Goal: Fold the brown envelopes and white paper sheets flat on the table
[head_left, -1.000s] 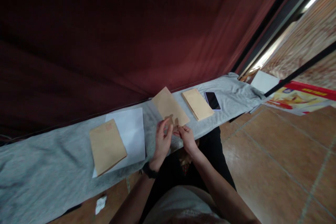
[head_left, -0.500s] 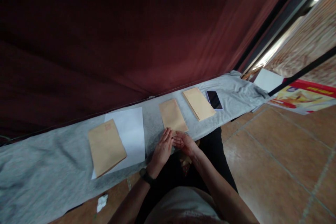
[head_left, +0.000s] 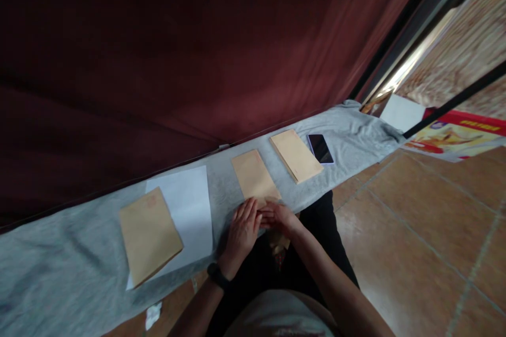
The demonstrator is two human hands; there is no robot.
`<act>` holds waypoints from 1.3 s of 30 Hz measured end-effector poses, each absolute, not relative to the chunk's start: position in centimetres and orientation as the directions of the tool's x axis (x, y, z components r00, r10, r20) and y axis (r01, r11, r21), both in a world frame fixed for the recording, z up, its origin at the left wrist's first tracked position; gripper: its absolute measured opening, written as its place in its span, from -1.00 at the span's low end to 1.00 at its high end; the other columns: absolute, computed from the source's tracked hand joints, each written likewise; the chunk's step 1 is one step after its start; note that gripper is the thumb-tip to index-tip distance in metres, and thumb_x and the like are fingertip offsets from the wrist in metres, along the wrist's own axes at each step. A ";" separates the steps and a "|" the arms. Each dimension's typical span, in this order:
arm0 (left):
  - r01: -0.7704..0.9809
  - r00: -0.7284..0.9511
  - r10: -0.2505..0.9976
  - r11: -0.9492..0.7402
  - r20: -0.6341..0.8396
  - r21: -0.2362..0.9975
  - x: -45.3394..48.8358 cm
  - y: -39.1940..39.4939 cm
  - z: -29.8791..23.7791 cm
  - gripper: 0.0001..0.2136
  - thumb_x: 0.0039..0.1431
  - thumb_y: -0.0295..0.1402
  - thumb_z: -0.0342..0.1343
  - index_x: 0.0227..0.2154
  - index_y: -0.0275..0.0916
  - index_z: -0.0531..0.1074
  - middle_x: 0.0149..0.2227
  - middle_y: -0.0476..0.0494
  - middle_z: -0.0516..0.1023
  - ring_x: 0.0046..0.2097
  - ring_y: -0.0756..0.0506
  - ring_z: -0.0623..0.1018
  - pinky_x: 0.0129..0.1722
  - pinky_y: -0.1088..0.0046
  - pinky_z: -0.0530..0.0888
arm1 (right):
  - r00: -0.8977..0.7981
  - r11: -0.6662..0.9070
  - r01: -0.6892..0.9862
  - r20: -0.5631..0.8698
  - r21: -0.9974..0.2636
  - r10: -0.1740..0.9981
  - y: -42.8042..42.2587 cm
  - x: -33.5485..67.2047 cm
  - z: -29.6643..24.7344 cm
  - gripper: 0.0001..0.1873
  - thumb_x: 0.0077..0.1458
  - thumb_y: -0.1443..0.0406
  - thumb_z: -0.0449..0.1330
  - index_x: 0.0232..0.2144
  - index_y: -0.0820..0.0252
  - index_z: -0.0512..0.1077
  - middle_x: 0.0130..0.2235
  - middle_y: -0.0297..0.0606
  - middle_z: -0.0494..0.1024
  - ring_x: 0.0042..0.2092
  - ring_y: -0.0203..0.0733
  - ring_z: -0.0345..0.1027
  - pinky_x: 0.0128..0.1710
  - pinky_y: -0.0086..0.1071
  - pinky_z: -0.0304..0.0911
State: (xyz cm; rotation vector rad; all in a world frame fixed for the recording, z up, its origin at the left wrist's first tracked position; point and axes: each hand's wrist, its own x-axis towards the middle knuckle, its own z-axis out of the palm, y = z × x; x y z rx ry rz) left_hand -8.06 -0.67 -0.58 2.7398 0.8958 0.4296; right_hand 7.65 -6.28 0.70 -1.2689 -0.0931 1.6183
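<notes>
A brown paper envelope (head_left: 254, 172) lies in front of me on the grey cloth, its near end partly covered by my hands. My left hand (head_left: 242, 225), with a dark band on the wrist, rests flat on that end with its fingers stretched out. At the same edge, my right hand (head_left: 279, 217) has its thumb over the paper and its fingers below, touching the left hand. To the left, a thicker brown envelope (head_left: 150, 237) lies on a white sheet of paper (head_left: 192, 210). A stack of envelopes (head_left: 296, 155) sits to the right.
A phone (head_left: 320, 148) lies beside the stack. The narrow grey-covered table (head_left: 90, 231) runs along a dark red curtain (head_left: 221, 63). At the right are a dark pole (head_left: 458, 100) and a colourful printed box (head_left: 466, 134). A crumpled tissue (head_left: 153, 315) is on the tiled floor.
The view has shifted slightly, so the things on the left sit a little lower and further left. Both hands remain at the middle envelope's near end, with the fingers slightly closer together.
</notes>
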 end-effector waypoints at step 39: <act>0.118 0.976 0.155 -0.967 0.153 0.227 1.3 11.6 -0.1 -0.47 0.43 -0.25 -0.13 0.39 -0.27 0.11 0.43 -0.19 0.15 0.45 -0.10 0.08 0.44 0.23 0.00 | 0.221 0.004 0.847 0.358 -0.531 0.907 -11.1 8.9 -2.3 -0.52 0.34 0.34 0.05 0.28 0.10 0.30 0.16 -0.12 0.49 0.26 -0.04 0.28 0.34 0.02 0.11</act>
